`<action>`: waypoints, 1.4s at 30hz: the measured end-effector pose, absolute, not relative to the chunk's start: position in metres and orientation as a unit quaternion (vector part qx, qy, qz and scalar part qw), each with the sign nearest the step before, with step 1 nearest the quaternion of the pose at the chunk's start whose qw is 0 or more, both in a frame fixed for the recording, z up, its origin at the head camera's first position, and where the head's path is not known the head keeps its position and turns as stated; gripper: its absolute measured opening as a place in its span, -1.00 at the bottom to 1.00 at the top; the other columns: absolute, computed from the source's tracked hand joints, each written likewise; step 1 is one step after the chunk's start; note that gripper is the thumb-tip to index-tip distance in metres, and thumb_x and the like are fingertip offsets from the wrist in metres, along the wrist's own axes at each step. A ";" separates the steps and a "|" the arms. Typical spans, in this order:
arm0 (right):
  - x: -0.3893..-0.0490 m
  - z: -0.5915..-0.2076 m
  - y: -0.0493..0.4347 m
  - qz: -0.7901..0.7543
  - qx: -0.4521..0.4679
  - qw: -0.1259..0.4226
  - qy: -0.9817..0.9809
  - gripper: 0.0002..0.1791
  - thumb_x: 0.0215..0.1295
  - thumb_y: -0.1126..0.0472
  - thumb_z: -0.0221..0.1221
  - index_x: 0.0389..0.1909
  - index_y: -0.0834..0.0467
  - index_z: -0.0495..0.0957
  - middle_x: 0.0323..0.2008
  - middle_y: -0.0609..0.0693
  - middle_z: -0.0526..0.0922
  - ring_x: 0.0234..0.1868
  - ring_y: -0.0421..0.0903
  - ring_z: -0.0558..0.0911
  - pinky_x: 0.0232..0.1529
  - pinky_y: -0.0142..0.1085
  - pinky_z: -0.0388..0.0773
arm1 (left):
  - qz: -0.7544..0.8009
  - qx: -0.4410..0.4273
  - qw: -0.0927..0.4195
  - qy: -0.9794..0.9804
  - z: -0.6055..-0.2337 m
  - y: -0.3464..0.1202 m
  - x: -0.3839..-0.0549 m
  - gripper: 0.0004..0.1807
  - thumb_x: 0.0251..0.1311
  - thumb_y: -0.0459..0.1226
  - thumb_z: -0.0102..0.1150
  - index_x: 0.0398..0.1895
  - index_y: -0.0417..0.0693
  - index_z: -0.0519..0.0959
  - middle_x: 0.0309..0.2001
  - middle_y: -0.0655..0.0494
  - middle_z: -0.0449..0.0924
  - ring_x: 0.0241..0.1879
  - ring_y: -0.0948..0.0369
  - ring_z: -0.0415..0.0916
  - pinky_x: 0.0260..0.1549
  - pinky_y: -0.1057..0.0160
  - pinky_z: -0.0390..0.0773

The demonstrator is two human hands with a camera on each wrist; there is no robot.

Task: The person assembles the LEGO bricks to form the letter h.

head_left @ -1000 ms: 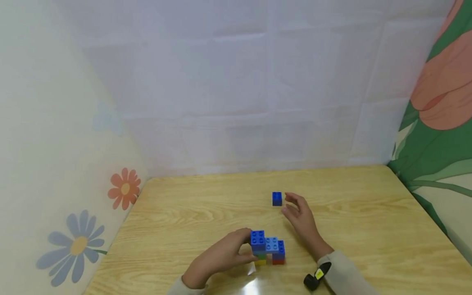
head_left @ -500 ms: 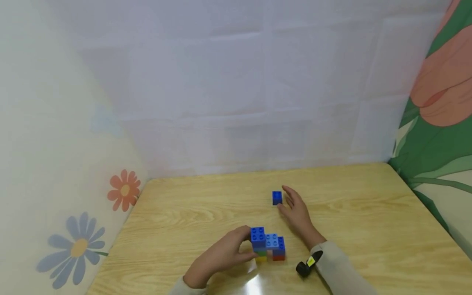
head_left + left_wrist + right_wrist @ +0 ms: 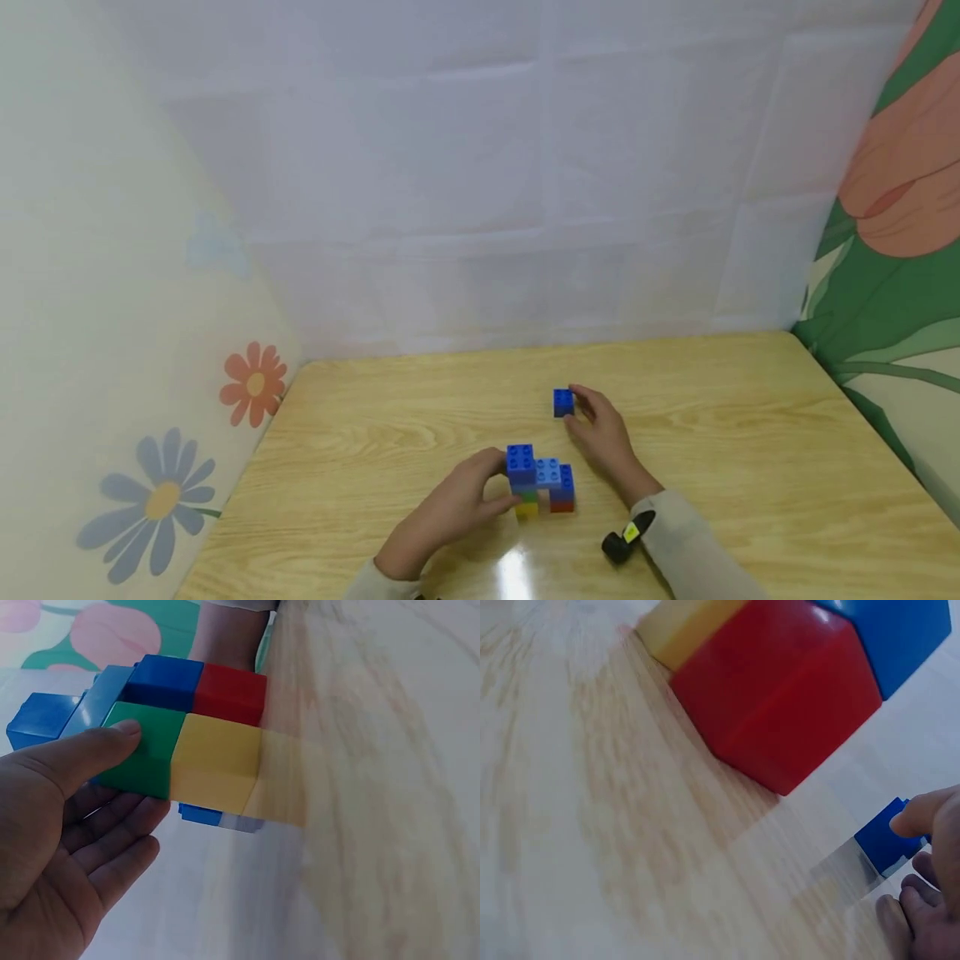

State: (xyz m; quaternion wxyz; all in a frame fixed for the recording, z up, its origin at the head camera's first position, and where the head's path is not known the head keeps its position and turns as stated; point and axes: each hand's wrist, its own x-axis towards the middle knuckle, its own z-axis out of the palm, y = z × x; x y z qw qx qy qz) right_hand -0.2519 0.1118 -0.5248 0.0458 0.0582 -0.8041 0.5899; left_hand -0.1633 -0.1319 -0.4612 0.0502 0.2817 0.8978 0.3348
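My left hand [image 3: 465,500] grips an arch of toy building blocks [image 3: 522,463] standing near the front of the table. In the left wrist view its thumb lies on the green block [image 3: 146,750], above a yellow block [image 3: 216,761] in the same column. A light blue block [image 3: 548,472] bridges across to the other column, a blue block over a red block [image 3: 776,697]. A blue block tops the left column. Farther back, my right hand [image 3: 603,433] has its thumb and index finger at the right side of a single blue block [image 3: 563,402], pinching its edge.
The wood-grain table [image 3: 390,425] reaches back to a white sheet [image 3: 420,208]. Flower-patterned walls stand at the left and right. A black device [image 3: 628,537] sits at the right sleeve [image 3: 690,542].
My right hand has moved left to the single blue block, and its index finger has drawn in to the block's back corner. The arch, in my left hand, has shifted slightly toward the back.
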 end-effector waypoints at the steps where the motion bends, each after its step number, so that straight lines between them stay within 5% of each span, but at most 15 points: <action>1: -0.252 -0.525 0.112 0.588 0.057 0.046 -0.805 -0.46 0.29 0.30 0.24 0.29 0.12 0.39 0.28 0.08 0.39 0.33 0.01 0.37 0.30 -0.20 0.34 | 0.337 0.275 0.045 0.899 -0.462 -0.132 -0.164 -0.58 0.22 -0.08 0.30 0.07 -0.06 0.52 -0.03 0.21 0.56 0.02 0.21 0.53 0.06 0.18 0.55; 9: -0.249 -0.522 0.111 0.588 0.046 0.050 -0.806 -0.56 0.27 0.29 0.25 0.17 0.12 0.45 0.21 0.06 0.46 0.29 0.00 0.41 0.28 -0.17 0.37 | 0.341 0.261 -0.003 0.903 -0.468 -0.133 -0.167 -0.62 0.24 -0.07 0.28 0.04 -0.04 0.53 -0.05 0.20 0.57 -0.02 0.19 0.54 0.01 0.12 0.57; 26: -0.247 -0.521 0.112 0.611 0.051 0.044 -0.788 -0.59 0.35 0.24 0.20 0.19 0.09 0.42 0.16 0.03 0.50 0.23 -0.03 0.46 0.26 -0.19 0.40 | 0.348 0.242 0.004 0.906 -0.467 -0.134 -0.170 -0.62 0.24 -0.11 0.29 0.06 -0.04 0.53 -0.04 0.21 0.57 0.00 0.20 0.52 0.04 0.12 0.55; 34: -0.236 -0.506 0.111 0.664 0.089 0.096 -0.736 -0.57 0.38 0.10 0.18 0.21 0.10 0.39 0.14 0.06 0.51 0.23 -0.02 0.47 0.22 -0.23 0.43 | 0.348 0.242 0.009 0.906 -0.467 -0.135 -0.171 -0.61 0.25 -0.11 0.28 0.08 -0.07 0.53 -0.04 0.17 0.57 -0.01 0.19 0.53 0.03 0.11 0.56; 42: -0.224 -0.483 0.102 0.723 0.146 0.134 -0.661 -0.57 0.31 0.29 0.24 0.17 0.26 0.42 0.07 0.17 0.53 0.12 -0.05 0.54 0.13 -0.35 0.49 | 0.362 0.242 0.013 0.900 -0.468 -0.135 -0.170 -0.60 0.25 -0.10 0.27 0.09 -0.06 0.53 -0.03 0.19 0.56 0.00 0.20 0.53 0.03 0.12 0.56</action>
